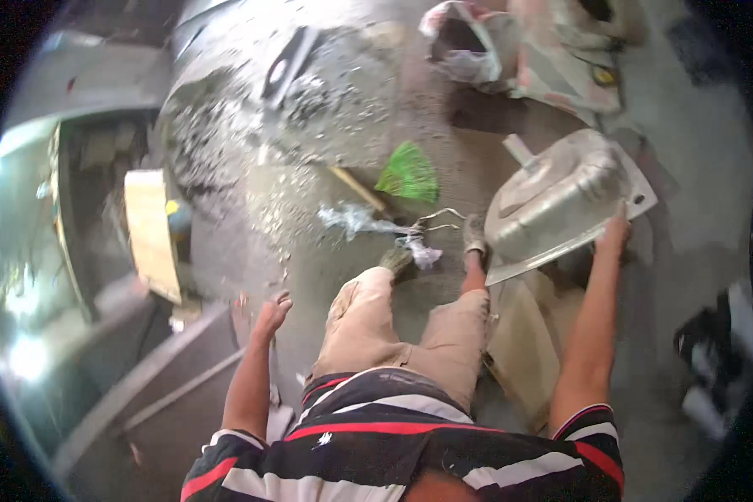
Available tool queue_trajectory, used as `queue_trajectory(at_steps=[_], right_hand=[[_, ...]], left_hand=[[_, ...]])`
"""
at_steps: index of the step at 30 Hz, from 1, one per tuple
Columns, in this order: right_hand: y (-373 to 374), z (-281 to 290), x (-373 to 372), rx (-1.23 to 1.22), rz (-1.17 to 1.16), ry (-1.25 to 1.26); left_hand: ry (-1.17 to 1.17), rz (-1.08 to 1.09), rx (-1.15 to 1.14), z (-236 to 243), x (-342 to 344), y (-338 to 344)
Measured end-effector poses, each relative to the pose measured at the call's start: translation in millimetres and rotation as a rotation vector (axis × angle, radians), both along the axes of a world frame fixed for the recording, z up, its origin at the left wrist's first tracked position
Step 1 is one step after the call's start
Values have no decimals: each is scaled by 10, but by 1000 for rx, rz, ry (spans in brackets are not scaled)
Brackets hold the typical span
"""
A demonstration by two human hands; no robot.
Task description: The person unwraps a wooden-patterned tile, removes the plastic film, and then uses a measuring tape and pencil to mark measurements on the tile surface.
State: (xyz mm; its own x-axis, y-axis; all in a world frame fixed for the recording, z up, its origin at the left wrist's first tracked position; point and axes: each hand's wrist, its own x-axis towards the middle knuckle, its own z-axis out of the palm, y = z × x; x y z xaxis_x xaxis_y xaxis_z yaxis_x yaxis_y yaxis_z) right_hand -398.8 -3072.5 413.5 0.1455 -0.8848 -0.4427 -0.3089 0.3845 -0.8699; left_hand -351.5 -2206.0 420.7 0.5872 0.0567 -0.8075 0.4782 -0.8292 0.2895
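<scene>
My right hand (615, 233) grips the rim of a stainless steel sink (560, 197), which is tilted with the underside of its bowl turned up. The sink's lower corner comes down close to my right foot. Out to the left of my legs, my left hand (274, 314) hangs with its fingers curled in and nothing visible in it. What its palm side looks like is hidden by blur.
Grey rubble (309, 100) covers the floor ahead. Between it and my feet lie a green broom head (408, 173), a wooden stick (360, 191) and crumpled clear plastic (356, 219). White sacks (468, 42) stand beyond the sink. A pale board (151, 234) is at left, a cardboard piece (523, 347) near my right leg.
</scene>
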Motion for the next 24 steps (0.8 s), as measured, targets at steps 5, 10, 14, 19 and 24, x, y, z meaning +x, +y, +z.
queue_trajectory(at_steps=[5, 10, 14, 19, 24], right_hand=[[-755, -793, 294, 243, 123, -3], [-1671, -2012, 402, 300, 53, 114], [-2577, -2758, 249, 421, 192, 16], [-3058, -3315, 125, 392, 309, 76], [-3464, -3482, -16, 309, 406, 70]], left_hand=[[29, 77, 137, 203, -823, -544], [246, -83, 168, 196, -1745, -1013], [292, -64, 138, 111, -1586, -1529], [184, 34, 130, 1, -1470, -1869], [276, 49, 114, -210, -1218, -2291]])
